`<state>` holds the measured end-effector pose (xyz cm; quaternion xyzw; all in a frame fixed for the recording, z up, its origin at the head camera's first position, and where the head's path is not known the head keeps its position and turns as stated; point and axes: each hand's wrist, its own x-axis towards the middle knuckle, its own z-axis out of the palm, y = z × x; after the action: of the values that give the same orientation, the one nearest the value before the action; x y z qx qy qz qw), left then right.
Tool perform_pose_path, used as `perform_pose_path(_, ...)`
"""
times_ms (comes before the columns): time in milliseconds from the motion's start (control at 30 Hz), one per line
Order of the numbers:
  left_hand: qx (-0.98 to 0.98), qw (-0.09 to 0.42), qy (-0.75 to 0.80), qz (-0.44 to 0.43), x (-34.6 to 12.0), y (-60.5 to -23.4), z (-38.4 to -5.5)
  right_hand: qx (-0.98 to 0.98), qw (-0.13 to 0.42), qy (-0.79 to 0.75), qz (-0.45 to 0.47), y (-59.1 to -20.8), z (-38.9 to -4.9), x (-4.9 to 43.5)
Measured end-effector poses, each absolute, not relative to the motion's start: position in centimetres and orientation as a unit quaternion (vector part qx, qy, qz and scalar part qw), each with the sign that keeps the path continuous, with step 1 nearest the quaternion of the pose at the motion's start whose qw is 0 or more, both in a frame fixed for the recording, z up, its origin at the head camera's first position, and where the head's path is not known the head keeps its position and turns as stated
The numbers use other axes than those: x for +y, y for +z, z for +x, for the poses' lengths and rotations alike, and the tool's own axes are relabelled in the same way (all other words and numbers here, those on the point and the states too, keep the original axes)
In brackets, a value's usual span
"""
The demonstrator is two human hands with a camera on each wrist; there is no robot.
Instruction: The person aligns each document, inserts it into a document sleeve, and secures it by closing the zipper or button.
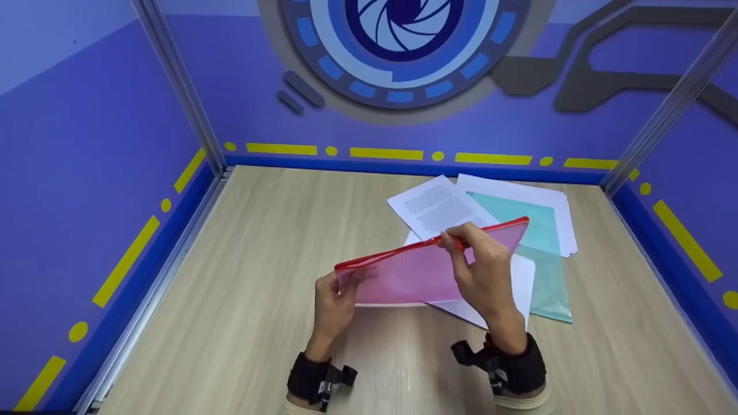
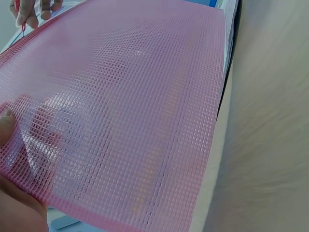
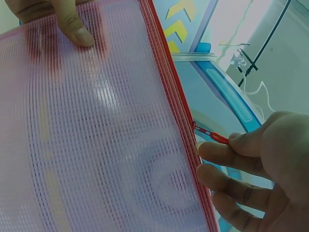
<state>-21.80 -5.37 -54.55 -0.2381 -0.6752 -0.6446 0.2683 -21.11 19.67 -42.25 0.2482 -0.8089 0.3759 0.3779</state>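
Note:
A pink mesh zipper pouch (image 1: 403, 282) is held up over the table, its red zipper (image 3: 166, 77) along the upper edge. My left hand (image 1: 334, 305) grips the pouch at its left end, the thumb on one face and fingers behind the mesh. With thumb and index finger, my right hand (image 1: 484, 274) pinches the red zipper pull (image 3: 219, 138) partway along the zipper. In the head view, the zipper's two red edges look slightly parted left of that hand. The mesh looks see-through, with the left fingers showing through it.
Behind the pouch lie a printed sheet (image 1: 432, 202), white papers (image 1: 519, 185) and a green translucent pouch (image 1: 550, 294). Another white sheet (image 1: 523, 282) is partly covered by the pink pouch. Blue panels (image 1: 242, 104) wall in the wooden table (image 1: 271, 230) at the back and sides.

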Motion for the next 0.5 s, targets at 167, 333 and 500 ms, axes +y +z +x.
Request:
perform_pose_path(167, -0.667, 0.259, -0.656, -0.241, -5.48, -54.54, -21.89, -0.808, 0.382, 0.383, 0.233, -42.26, -21.14, 19.98)
perform_pose_path(333, -0.67, 0.256, -0.652, -0.245, -5.53, -54.66, -21.95, -0.802, 0.384, 0.391, 0.236, -42.38, -21.17, 19.86)
perform_pose_path(500, -0.671, 0.256, -0.652, -0.243, -5.6, -54.61, -21.91, -0.801, 0.38, 0.393, 0.245, -42.35, -21.25, 19.96)
